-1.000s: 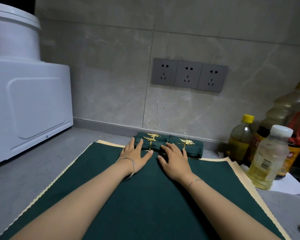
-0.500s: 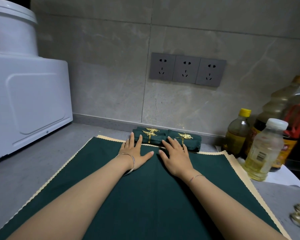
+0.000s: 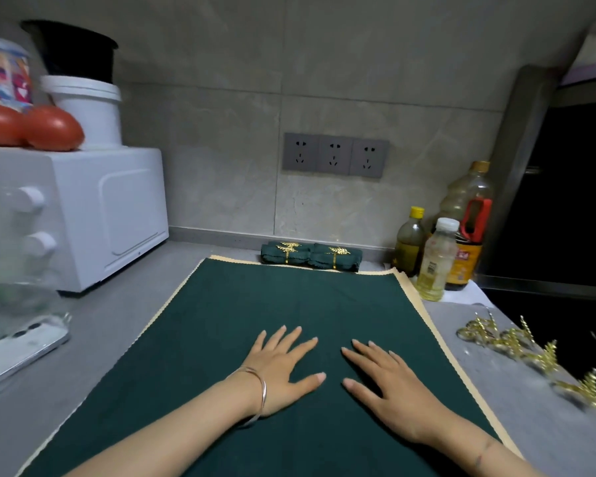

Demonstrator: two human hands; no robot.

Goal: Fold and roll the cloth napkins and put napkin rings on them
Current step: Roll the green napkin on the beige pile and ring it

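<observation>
We press two grips, left hand [image 3: 283, 368] and right hand [image 3: 391, 385], fingers spread flat, holding nothing, on one green napkin [image 3: 289, 304]; two ringed rolls [image 3: 348, 261] lie behind.

Left hand [image 3: 283, 370] and right hand [image 3: 389, 383] flat, palms down, fingers [image 3: 291, 335] spread.

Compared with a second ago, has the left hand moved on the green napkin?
Yes. The left hand has slid back toward the person: it was right by the rolled napkins and now lies well short of them.
</observation>
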